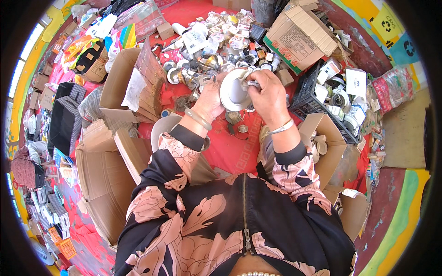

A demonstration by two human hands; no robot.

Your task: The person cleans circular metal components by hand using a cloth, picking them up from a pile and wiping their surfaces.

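Note:
Both my hands hold a round white light fitting [234, 92] in front of me, above the red floor covering. My left hand [209, 101] grips it along its left side, with the fingers partly hidden behind it. My right hand [268, 95] is closed in a pinch at its right edge, where a small whitish piece shows between fingers and fitting; I cannot tell what that piece is. Just beyond my hands lies a large heap of lamps and light fittings [239, 57], several with metal or white housings, mixed with small boxes.
An open cardboard box [120, 83] stands at the left, with more cardboard [99, 170] nearer me. At the right are a black plastic crate [301, 99] full of fittings and an open carton [332, 149]. A large carton [299, 39] lies tilted at the far right.

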